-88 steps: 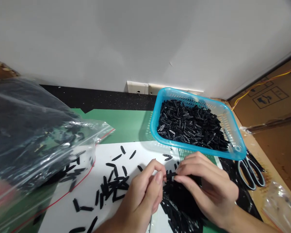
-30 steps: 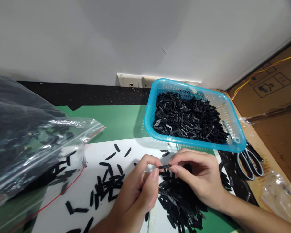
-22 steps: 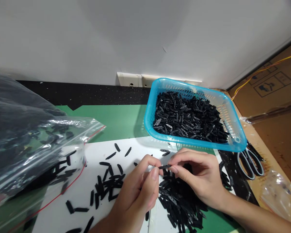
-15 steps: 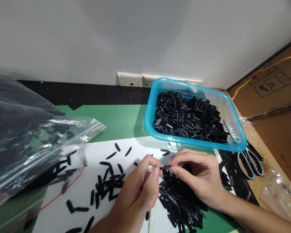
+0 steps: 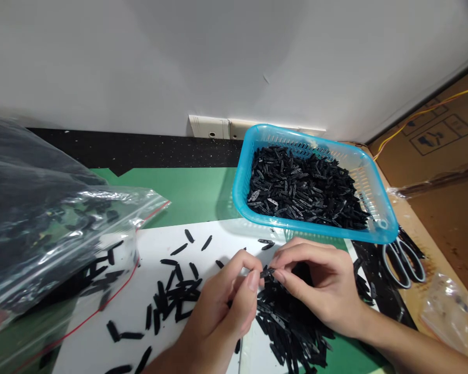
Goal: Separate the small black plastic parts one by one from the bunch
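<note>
My left hand point(image 5: 222, 317) and my right hand point(image 5: 320, 285) meet fingertip to fingertip over a white sheet point(image 5: 140, 332). Together they pinch one small black plastic piece point(image 5: 265, 271). Under my right hand lies a pile of the same black pieces point(image 5: 292, 327). More black pieces point(image 5: 175, 296) are scattered on the sheet to the left of my left hand. A blue plastic basket point(image 5: 374, 221) heaped with black pieces point(image 5: 304, 189) stands just beyond my hands.
A large clear zip bag point(image 5: 42, 223) of black parts fills the left side. Scissors point(image 5: 405, 259) lie right of the basket, with a small clear bag point(image 5: 444, 306) near them. A green mat point(image 5: 187, 195) covers the table; a white wall and cardboard point(image 5: 437, 140) stand behind.
My fingertips have closed in on the black piece, which now shows shorter between them. My right hand has dropped slightly toward the pile.
</note>
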`<state>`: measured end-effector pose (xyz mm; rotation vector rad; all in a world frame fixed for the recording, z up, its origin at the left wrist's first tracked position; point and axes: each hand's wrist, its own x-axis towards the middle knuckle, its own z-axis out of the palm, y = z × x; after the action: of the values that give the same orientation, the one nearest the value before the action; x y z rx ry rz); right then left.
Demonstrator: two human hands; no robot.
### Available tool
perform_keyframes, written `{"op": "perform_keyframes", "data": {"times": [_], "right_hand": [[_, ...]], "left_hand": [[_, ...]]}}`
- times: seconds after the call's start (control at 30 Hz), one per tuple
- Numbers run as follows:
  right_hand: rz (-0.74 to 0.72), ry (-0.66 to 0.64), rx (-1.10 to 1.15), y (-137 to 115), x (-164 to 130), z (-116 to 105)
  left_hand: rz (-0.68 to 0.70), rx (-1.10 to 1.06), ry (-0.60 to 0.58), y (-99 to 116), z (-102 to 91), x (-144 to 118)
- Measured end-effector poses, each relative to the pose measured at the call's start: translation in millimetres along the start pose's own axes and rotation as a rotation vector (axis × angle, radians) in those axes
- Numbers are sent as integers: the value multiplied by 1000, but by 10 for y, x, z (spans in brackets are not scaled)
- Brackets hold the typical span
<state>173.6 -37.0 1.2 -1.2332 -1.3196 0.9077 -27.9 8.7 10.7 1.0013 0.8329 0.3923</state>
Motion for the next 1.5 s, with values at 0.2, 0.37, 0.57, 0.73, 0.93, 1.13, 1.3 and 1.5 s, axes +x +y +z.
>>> {"op": "perform_keyframes", "data": {"times": [0.2,0.37,0.57,0.73,0.93,1.13,1.3,1.5], "right_hand": [[11,3,8,-22,1,4],[18,-19,15,-38,14,7],[18,-35,-32,-24,-13,4],[-30,-66,-80,-35,-27,-9],[-67,-46,-98,-30,-21,-10],[-148,-41,-150,-70,7,13],[-447,-96,-484,-85,44,-118],[-525,346,-965,-79,109,-354]], "left_hand": [[3,-14,8,-4,8,-3],[8,-30,18,1,22,-6],[2,-30,41,-15,19,-9],[7,-53,21,-28,-4,4],[2,-78,29,-16,1,16],[7,-93,33,-9,12,26],[19,-129,16,-52,-20,34],[32,-233,-74,-68,-75,38]]}}
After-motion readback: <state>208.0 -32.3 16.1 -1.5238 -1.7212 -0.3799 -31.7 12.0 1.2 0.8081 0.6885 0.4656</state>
